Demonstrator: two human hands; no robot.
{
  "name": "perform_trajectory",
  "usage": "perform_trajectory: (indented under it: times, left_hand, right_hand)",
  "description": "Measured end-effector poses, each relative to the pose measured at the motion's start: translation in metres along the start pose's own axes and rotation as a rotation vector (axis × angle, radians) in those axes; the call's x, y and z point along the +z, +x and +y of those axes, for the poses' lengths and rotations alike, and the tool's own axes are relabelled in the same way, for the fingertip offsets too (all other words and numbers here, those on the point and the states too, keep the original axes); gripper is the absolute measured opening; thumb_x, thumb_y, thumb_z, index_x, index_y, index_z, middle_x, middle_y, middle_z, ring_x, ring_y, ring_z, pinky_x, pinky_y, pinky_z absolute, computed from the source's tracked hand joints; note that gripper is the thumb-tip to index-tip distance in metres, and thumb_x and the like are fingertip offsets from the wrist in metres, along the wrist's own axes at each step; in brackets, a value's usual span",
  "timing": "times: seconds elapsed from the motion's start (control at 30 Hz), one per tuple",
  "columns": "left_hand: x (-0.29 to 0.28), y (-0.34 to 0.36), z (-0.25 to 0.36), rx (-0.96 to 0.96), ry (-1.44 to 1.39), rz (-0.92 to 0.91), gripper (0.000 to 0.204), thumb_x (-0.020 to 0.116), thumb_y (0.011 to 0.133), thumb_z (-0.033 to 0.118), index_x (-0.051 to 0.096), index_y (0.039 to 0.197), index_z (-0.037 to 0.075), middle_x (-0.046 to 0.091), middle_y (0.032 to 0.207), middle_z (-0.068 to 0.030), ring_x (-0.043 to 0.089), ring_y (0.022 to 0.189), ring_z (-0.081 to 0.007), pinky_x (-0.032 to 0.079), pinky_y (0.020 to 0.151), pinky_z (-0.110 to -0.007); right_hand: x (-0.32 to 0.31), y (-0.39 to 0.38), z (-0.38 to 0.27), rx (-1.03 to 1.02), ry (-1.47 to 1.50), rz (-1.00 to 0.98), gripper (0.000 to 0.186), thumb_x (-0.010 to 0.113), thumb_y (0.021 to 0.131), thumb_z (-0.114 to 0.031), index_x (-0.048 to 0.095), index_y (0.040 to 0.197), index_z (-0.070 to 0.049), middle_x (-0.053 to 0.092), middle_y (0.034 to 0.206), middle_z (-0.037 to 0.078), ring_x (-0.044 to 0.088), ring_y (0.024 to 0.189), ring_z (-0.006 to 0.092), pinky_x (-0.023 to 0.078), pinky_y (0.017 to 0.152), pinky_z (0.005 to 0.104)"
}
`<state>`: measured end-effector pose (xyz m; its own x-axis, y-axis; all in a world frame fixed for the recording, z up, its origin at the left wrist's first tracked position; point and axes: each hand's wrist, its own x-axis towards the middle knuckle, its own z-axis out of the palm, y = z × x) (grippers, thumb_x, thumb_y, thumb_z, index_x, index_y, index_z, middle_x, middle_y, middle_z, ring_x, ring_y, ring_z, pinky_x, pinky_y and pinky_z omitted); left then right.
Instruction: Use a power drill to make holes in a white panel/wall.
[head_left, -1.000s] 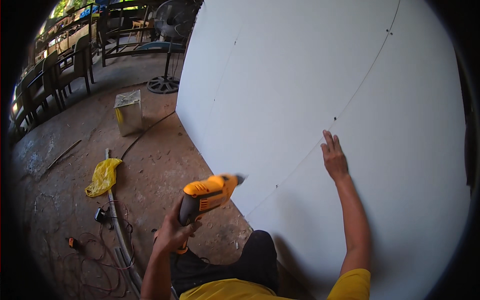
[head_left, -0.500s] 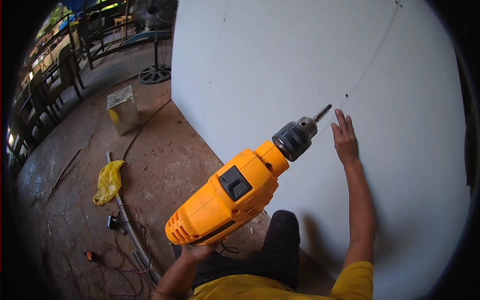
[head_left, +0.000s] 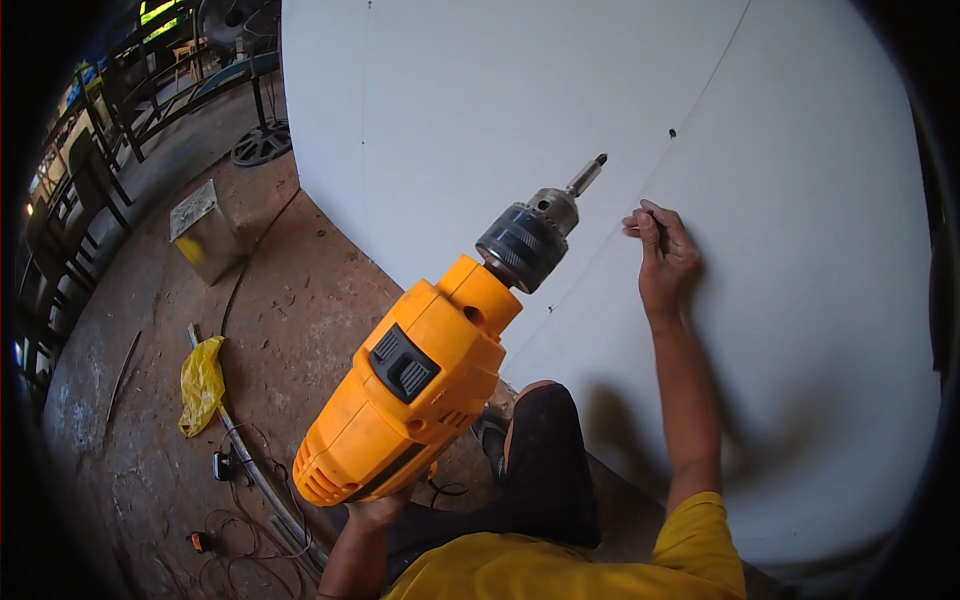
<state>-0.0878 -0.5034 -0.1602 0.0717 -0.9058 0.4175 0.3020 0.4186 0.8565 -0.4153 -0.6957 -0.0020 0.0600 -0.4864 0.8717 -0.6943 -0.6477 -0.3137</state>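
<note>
My left hand [head_left: 383, 508] grips an orange power drill [head_left: 385, 435] from below; the drill body hides most of its fingers. The drill tilts up and to the right, with a black and silver chuck [head_left: 525, 240] holding a short driver bit [head_left: 587, 175]. Its tip is in front of a large white board [head_left: 800, 300] that bears a thin line and small dark marks. Beside the bit, my right hand [head_left: 668, 260] is close to the board, thumb and fingers pinched together. Whatever they may hold is too small to make out.
On the reddish floor to the left lie a yellow plastic bag [head_left: 203, 385], a long metal strip [head_left: 262, 462] and tangled cords [head_left: 235, 520]. Farther back stand a square tin [head_left: 208, 235], a fan's round base [head_left: 262, 145] and several chairs [head_left: 95, 165].
My right hand has gone from fingers extended toward the board to a pinch, slightly lower and left. The drill has shifted left in view, and the whole view has turned slightly.
</note>
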Motion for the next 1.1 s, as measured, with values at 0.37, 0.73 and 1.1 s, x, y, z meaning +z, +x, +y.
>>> perform_trajectory:
  times: [0.37, 0.73, 1.1]
  left_hand:
    - [0.008, 0.011, -0.04, -0.226, 0.225, 0.112, 0.058, 0.075, 0.074, 0.027, 0.048, 0.119, 0.001, 0.061, 0.099, -0.0123, 0.064, 0.085, -0.0243, 0.054, 0.069, -0.033]
    - [0.047, 0.037, -0.005, -0.65, 0.06, 0.229, 0.048, 0.067, 0.077, 0.023, 0.051, 0.115, 0.0, 0.063, 0.099, -0.014, 0.065, 0.083, -0.0236, 0.052, 0.069, -0.03]
    - [0.122, 0.06, 0.182, -0.923, 0.23, 0.633, 0.046, 0.07, 0.071, 0.011, 0.052, 0.111, -0.003, 0.065, 0.091, -0.0133, 0.065, 0.077, -0.0195, 0.052, 0.064, -0.028]
  right_hand:
    - [0.166, -0.1, -0.04, 1.134, 1.516, 0.042, 0.022, 0.054, 0.09, -0.025, 0.055, 0.099, -0.004, 0.059, 0.092, 0.007, 0.06, 0.088, 0.0173, 0.051, 0.077, 0.0323]
    - [0.226, -0.14, -0.035, 1.694, 1.265, -0.143, 0.013, 0.063, 0.086, -0.017, 0.062, 0.097, -0.008, 0.066, 0.083, 0.007, 0.066, 0.078, 0.0186, 0.058, 0.065, 0.0326]
    - [0.12, -0.148, -0.067, 2.121, 1.532, -0.014, 0.01, 0.057, 0.089, -0.017, 0.062, 0.094, -0.009, 0.066, 0.092, 0.004, 0.063, 0.085, 0.0144, 0.05, 0.077, 0.0274]
